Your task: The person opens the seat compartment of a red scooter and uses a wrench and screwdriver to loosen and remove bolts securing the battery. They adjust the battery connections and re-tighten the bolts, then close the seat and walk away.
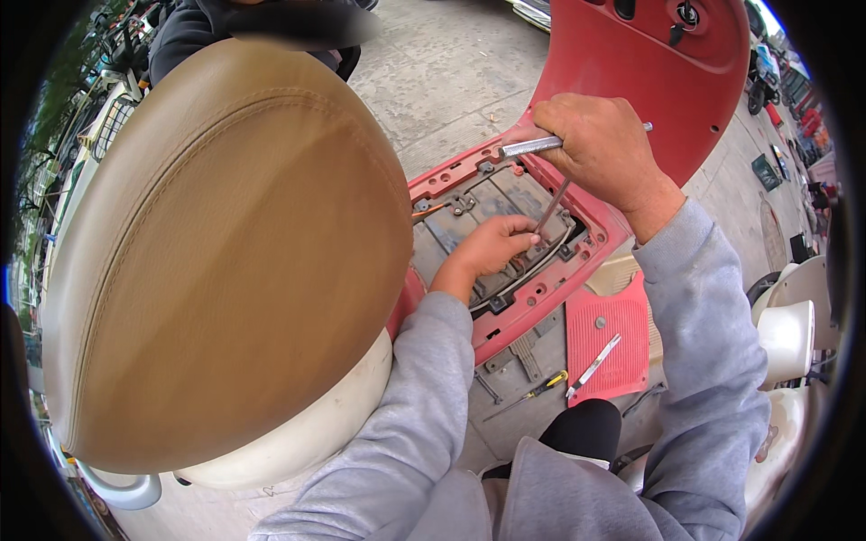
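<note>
My right hand [600,153] is closed around the silver crossbar of a T-handle wrench [532,145], whose ends stick out on both sides of the fist. Its thin shaft slants down into the open floor compartment of a red scooter. Low on that shaft, the fingertips of my left hand [490,248] are pinched together; the wrench's tip is hidden by them. Under both hands lie dusty grey batteries [519,189] with wires and terminals, framed by a red plastic rim [505,335] with several holes.
A large brown scooter seat [244,252] rises at my left. Beyond the compartment stands the red front panel [631,81]. On the ground lie a red ribbed mat [622,338], a yellow-black screwdriver [548,384] and a slim silver tool [595,362]. Another person's dark sleeve [185,41] shows far left.
</note>
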A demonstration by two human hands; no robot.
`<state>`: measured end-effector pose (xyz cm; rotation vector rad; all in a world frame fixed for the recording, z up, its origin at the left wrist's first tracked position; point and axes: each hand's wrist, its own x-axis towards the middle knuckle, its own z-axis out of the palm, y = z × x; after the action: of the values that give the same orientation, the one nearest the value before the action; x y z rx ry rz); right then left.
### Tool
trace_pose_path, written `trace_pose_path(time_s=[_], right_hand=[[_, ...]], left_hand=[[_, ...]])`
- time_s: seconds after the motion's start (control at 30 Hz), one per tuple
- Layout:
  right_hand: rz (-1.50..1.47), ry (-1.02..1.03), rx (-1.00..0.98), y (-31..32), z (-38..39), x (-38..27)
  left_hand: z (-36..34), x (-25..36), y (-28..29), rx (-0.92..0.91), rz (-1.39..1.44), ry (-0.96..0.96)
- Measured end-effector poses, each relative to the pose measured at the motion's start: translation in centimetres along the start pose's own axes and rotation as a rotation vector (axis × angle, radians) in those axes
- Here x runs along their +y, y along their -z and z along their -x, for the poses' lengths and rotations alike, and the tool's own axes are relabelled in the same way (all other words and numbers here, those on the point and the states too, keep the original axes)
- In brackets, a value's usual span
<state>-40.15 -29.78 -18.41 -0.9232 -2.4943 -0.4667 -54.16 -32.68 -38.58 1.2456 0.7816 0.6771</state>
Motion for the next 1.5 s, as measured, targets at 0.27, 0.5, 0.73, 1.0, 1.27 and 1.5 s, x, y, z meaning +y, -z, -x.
trace_pose_path(time_s=[0.27,0.5,0.73,1.0,1.27,1.5], right_hand=[[0.023,-0.031,-0.015,-0.2,-0.2,-0.6],[-0.020,-0.289,-0.213,0.5,-1.3,-1.7],[-0.202,-0.324,-0.321,1.3,-2.6,-2.3],[-0.023,-0.492,-0.246,1.8,-1.5,-4.0],[0.222,-0.524,0.366,-2.0,0.0,-5.3],[0.141,-0.394,0.491,-3.5,0.0,-3.9]], left_hand=[[0.2,-0.6,0.0,0.023,0.035,-0.037],[0.3,-0.5,-0.1,0.041,0.050,-0.026],[0.7,-0.7,-0.2,0.063,0.056,-0.039],[1.1,-0.5,-0.5,0.162,-0.100,-0.025],[0.9,-0.5,-0.7,0.160,-0.163,-0.027],[1.1,-0.3,-0.7,0.242,-0.360,-0.107]])
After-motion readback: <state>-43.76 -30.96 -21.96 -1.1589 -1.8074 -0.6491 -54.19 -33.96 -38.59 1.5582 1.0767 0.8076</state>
